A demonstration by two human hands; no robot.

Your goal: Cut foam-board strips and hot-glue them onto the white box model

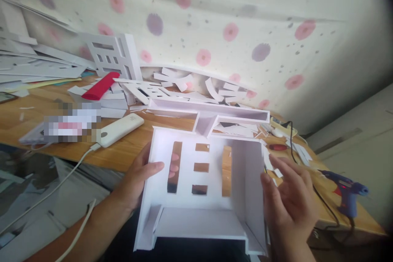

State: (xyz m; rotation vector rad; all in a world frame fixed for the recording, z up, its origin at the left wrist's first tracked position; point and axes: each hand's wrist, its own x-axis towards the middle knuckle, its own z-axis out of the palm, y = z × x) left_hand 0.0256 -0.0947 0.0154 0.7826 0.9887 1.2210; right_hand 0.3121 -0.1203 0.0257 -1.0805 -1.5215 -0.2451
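Note:
A white board model [211, 223], an open box shape with rectangular cut-outs in its back panel, is held up in front of me. A T-shaped trough [208, 110] extends from its far side. My left hand [143, 174] grips the left wall, thumb on the inside and fingertips showing through the long slot. At the right wall, my right hand [288, 200] has its thumb and index finger against the outer edge; its other fingers are curled. A small dark and yellowish detail shows by that thumb, too small to name.
A white power bank [123, 130] with a cable lies left, near a red object [101, 86]. Another cut-out panel [115, 55] stands behind, among white scraps [175, 77]. A blue glue gun [346, 190] with a cord sits at the table's right edge.

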